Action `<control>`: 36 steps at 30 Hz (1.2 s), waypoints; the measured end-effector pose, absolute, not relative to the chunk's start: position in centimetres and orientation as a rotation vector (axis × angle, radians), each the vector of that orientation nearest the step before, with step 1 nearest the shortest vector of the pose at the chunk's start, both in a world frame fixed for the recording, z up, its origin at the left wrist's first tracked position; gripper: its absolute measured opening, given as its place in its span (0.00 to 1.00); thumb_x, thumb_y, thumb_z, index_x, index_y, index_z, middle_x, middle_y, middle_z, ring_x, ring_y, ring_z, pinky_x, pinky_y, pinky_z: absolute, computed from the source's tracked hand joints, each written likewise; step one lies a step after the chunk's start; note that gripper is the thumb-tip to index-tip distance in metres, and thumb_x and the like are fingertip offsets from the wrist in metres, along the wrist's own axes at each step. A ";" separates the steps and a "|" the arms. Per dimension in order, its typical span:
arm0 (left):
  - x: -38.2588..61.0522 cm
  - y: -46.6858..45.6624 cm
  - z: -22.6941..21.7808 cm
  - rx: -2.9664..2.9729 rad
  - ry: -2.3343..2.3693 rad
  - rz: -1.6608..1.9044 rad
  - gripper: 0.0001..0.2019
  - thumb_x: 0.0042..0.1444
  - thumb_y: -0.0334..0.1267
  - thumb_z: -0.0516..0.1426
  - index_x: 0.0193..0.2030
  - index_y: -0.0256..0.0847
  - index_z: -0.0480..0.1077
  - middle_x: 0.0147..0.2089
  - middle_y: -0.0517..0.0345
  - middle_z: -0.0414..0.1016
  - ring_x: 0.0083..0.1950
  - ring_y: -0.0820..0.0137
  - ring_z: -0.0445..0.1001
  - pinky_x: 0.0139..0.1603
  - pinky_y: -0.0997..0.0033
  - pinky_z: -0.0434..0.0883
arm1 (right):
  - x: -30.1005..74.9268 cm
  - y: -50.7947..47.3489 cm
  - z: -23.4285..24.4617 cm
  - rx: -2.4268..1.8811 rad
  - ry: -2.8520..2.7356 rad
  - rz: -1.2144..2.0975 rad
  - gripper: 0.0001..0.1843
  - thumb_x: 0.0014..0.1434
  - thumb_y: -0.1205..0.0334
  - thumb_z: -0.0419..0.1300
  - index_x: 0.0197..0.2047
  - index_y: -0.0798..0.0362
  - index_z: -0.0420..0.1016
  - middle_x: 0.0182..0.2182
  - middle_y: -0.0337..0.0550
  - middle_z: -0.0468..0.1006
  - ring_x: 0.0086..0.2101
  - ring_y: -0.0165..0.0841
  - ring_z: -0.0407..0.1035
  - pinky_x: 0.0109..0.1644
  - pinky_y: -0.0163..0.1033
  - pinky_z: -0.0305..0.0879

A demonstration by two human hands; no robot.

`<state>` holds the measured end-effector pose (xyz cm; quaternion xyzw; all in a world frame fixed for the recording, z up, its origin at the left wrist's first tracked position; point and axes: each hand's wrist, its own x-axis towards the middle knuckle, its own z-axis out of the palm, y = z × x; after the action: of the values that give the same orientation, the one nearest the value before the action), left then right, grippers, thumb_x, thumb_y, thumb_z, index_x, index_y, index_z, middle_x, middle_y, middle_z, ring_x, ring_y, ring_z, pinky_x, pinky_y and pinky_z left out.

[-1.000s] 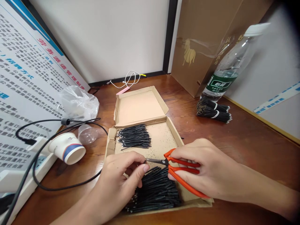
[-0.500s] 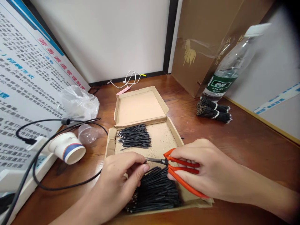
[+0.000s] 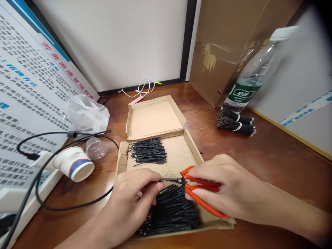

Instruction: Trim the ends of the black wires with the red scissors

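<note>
An open cardboard box (image 3: 155, 119) lies on the wooden desk. A small heap of short black wires (image 3: 148, 151) rests at its far side and a larger heap (image 3: 171, 211) at its near side. My right hand (image 3: 220, 185) grips orange-handled scissors (image 3: 201, 192), their dark blades pointing left. My left hand (image 3: 132, 197) pinches a thin black wire whose end meets the blade tips, just above the near heap.
A tied bundle of black wires (image 3: 236, 122) lies by a plastic water bottle (image 3: 250, 74) and a brown carton (image 3: 220, 48) at the right. At the left lie a tipped paper cup (image 3: 74, 164), a clear lid (image 3: 96, 148), a plastic bag (image 3: 86, 114), black cables (image 3: 52, 138) and a printed board (image 3: 28, 93).
The orange handles have come closer together under my right hand. Both hands otherwise stay where they were.
</note>
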<state>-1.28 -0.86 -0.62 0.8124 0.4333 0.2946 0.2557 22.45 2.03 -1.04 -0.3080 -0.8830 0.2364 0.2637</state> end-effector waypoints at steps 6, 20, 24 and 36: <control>-1.2 -0.8 -0.6 2.187 1.183 0.792 0.06 0.64 0.26 0.54 0.37 0.38 0.70 0.23 0.65 0.71 0.17 0.79 0.67 0.21 0.80 0.65 | 22.4 2.1 -0.8 -0.841 -2.362 0.660 0.16 0.61 0.68 0.55 0.22 0.52 0.61 0.18 0.29 0.50 0.20 0.26 0.43 0.25 0.35 0.46; -1.3 -0.9 -0.6 2.206 1.182 0.796 0.07 0.64 0.26 0.54 0.36 0.37 0.71 0.23 0.64 0.71 0.19 0.79 0.68 0.23 0.79 0.65 | 22.3 1.9 -0.9 -0.877 -2.372 0.593 0.16 0.61 0.66 0.56 0.21 0.52 0.62 0.16 0.29 0.58 0.18 0.25 0.48 0.26 0.34 0.49; -1.4 -1.0 -0.7 2.209 1.182 0.796 0.07 0.64 0.26 0.54 0.36 0.37 0.71 0.23 0.63 0.71 0.19 0.78 0.68 0.23 0.79 0.65 | 22.4 2.1 -1.0 -0.827 -2.389 0.642 0.17 0.62 0.68 0.54 0.21 0.51 0.59 0.17 0.29 0.53 0.19 0.26 0.44 0.25 0.35 0.46; -1.1 -0.8 -0.5 2.223 1.181 0.837 0.07 0.63 0.26 0.55 0.36 0.37 0.71 0.24 0.63 0.72 0.19 0.77 0.70 0.22 0.79 0.67 | 22.5 1.6 -0.8 -0.927 -2.360 0.617 0.14 0.59 0.67 0.57 0.22 0.53 0.64 0.16 0.28 0.59 0.19 0.24 0.48 0.27 0.32 0.52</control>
<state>-1.12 -0.79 -0.51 0.8131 0.4319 0.3063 0.2419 22.48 1.61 -0.84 -0.3427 -0.8726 0.2282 0.2628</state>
